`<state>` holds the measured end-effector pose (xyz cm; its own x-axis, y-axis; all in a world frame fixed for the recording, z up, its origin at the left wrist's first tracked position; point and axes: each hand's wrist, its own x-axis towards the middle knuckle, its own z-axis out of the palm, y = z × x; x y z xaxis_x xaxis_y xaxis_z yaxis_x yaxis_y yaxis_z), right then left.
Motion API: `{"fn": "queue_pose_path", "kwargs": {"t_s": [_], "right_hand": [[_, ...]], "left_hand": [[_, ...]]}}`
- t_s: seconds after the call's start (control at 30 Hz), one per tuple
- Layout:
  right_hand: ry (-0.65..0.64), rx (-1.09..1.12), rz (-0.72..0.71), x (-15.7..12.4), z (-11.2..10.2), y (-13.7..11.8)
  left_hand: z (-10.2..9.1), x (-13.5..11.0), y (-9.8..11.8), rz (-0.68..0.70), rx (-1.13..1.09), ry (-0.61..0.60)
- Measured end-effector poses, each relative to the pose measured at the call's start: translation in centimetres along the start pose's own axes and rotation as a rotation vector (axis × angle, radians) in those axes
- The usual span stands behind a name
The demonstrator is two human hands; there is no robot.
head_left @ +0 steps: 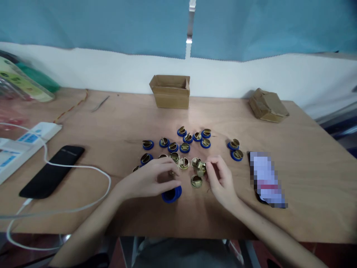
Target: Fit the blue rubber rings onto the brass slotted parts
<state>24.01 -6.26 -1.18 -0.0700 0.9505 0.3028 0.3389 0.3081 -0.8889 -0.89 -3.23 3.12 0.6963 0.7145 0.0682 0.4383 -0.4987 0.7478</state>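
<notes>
Small round brass pieces with hinged flaps lie in a cluster mid-table, several of them seated in blue rings, such as this blue-ringed piece [184, 147]. My right hand [222, 183] pinches the edge of a brass clip piece [201, 169] between thumb and fingertips. Another bare brass piece [196, 181] rests just below it. My left hand [152, 178] reaches over the cluster's left side, thumb and fingers apart, partly covering some brass pieces. Under its thumb stands what looks like a short stack of blue rings [172, 195].
An open cardboard box [172, 97] stands by the wall, and a crumpled carton [268, 105] sits farther right. To the right lies a phone with a blurred screen [266, 180]. A black phone-like device [52, 172], white cable [83, 167] and power strip [28, 145] occupy the left.
</notes>
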Motion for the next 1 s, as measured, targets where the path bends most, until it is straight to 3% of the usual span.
{"fn": "queue_pose_path", "kwargs": {"t_s": [0.13, 0.23, 0.33, 0.57, 0.9, 1.0], "right_hand": [[-0.057, -0.022, -0.165, -0.2, -0.1, -0.2], [-0.068, -0.114, -0.373, -0.4, 0.0, -0.6], [-0.090, -0.185, -0.517, -0.6, 0.1, -0.9], [-0.058, -0.299, -0.587, -0.8, 0.2, -1.2], [-0.033, -0.386, -0.561, -0.7, 0.1, -1.1], [-0.094, -0.315, -0.535, -0.5, -0.1, -1.2]], "left_hand": [[1.2, 0.3, 0.2, 0.008, 0.012, 0.156], [2.4, 0.5, 0.1, 0.044, 0.068, 0.259], [3.4, 0.5, 0.0, 0.101, 0.054, 0.288], [3.5, 0.5, 1.0, 0.148, -0.094, 0.279], [4.1, 0.9, 0.9, 0.350, 0.050, 0.375], [4.2, 0.9, 0.9, 0.374, 0.053, 0.390]]}}
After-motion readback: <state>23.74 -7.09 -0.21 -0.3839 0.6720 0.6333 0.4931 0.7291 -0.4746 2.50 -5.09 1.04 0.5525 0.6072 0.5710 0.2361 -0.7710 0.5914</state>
